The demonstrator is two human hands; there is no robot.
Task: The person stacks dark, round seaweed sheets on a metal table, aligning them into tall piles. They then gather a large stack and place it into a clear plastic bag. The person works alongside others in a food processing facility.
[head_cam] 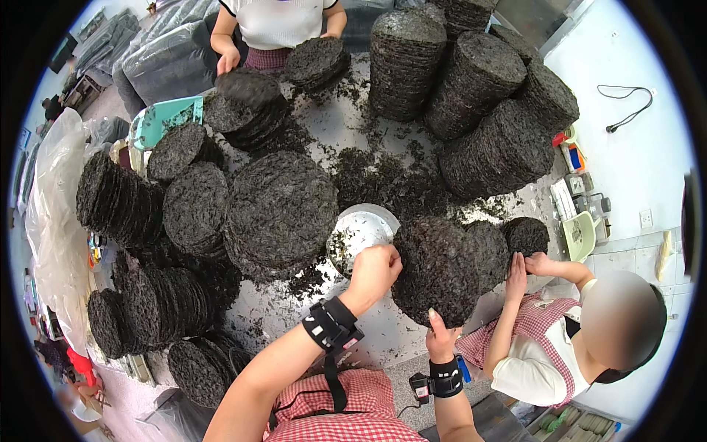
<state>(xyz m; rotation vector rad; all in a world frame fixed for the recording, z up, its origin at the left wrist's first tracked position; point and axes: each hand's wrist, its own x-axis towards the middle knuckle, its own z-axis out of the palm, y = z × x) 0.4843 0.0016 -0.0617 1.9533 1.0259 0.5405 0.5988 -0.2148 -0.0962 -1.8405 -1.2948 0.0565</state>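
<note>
My right hand (443, 338) grips the lower edge of a round dried seaweed sheet (436, 271), thumb on its near face. The sheet is held up, tilted, to the right of a round metal bowl (362, 232) with seaweed flakes inside. My left hand (375, 272) is at the sheet's left edge, over the bowl's rim, with thumb and fingertips pinched together; whether a piece lies between them is too small to tell. A large stack of round seaweed sheets (280, 212) stands left of the bowl.
Tall seaweed stacks (409, 66) stand at the back right of the metal table (342, 124), more stacks (165, 304) at the left. Loose flakes (381, 179) lie behind the bowl. One co-worker (279, 25) stands across the table; another (547, 337) works close by at the right. A teal basket (160, 124) is back left.
</note>
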